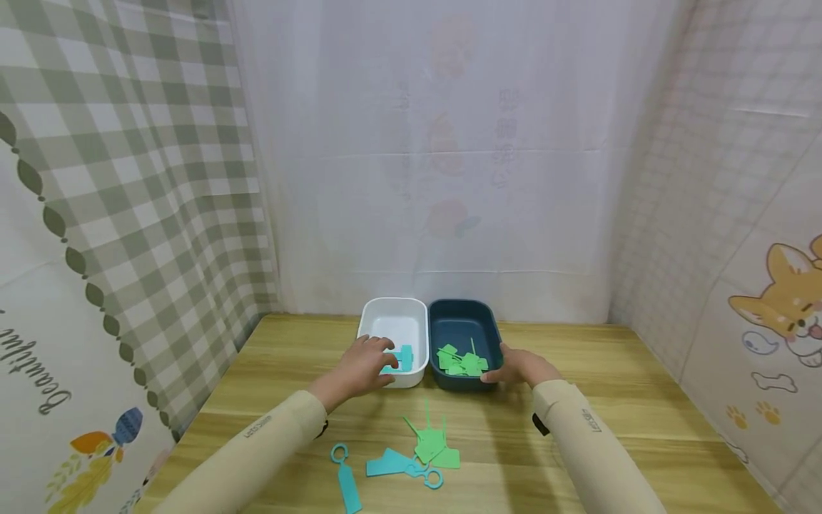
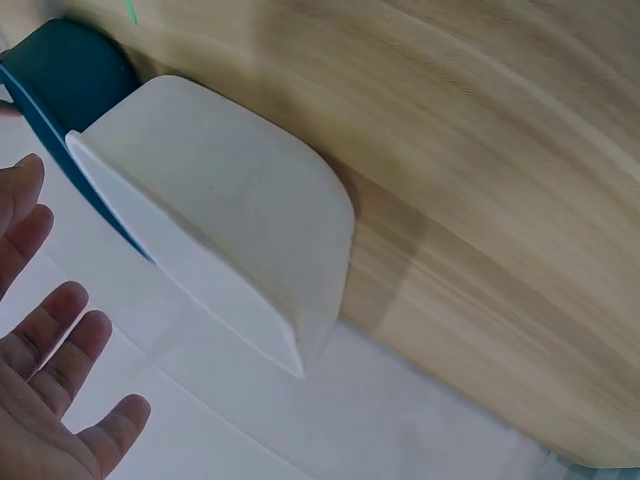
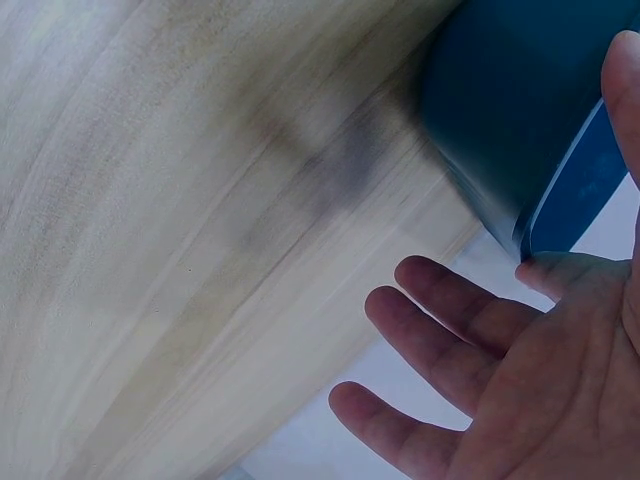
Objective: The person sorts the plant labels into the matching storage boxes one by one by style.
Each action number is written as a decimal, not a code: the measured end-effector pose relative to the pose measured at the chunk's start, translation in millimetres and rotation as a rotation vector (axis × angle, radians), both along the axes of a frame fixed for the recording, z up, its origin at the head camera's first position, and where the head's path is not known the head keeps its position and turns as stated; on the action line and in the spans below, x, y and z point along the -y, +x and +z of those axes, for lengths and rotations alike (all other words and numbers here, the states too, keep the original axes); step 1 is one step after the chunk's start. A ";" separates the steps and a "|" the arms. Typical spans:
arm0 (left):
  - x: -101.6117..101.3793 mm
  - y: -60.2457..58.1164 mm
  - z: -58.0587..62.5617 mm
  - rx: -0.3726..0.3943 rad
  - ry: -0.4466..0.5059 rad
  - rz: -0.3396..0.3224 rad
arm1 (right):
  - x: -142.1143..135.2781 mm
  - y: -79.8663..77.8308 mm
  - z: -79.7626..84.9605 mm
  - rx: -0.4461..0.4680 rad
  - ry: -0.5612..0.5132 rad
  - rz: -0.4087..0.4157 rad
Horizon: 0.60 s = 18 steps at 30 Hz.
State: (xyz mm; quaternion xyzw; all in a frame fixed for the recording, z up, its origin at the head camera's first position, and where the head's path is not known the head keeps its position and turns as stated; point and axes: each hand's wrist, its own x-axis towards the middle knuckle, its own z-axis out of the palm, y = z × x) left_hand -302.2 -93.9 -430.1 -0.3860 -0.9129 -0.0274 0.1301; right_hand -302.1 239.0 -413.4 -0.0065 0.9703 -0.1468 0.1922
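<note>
Head view: left hand (image 1: 364, 364), fingers loose and empty, hovers over the white bin (image 1: 393, 321); right hand (image 1: 525, 367), fingers spread, seemingly touches the navy bin (image 1: 464, 383).

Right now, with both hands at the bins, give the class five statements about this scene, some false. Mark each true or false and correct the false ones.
1. The white bin stands left of the dark bin. True.
2. Every blue tag is in the white bin. False: some lie on the table.
3. Green tags lie both in the dark bin and on the table. True.
4. The right hand is over the white bin. False: the right hand is at the dark bin's right side.
5. The left hand's fingers are over the white bin. True.
</note>
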 end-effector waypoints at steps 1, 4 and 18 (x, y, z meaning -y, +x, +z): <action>2.7 1.5 -0.1 0.002 0.004 -0.004 | -0.2 -0.2 -0.2 0.001 -0.001 -0.001; 10.6 7.9 0.0 0.017 0.001 -0.012 | -1.3 -1.2 -1.5 -0.002 -0.004 -0.003; 49.9 41.4 -21.7 0.095 -0.066 -0.156 | -1.4 0.3 -2.2 -0.010 -0.011 0.001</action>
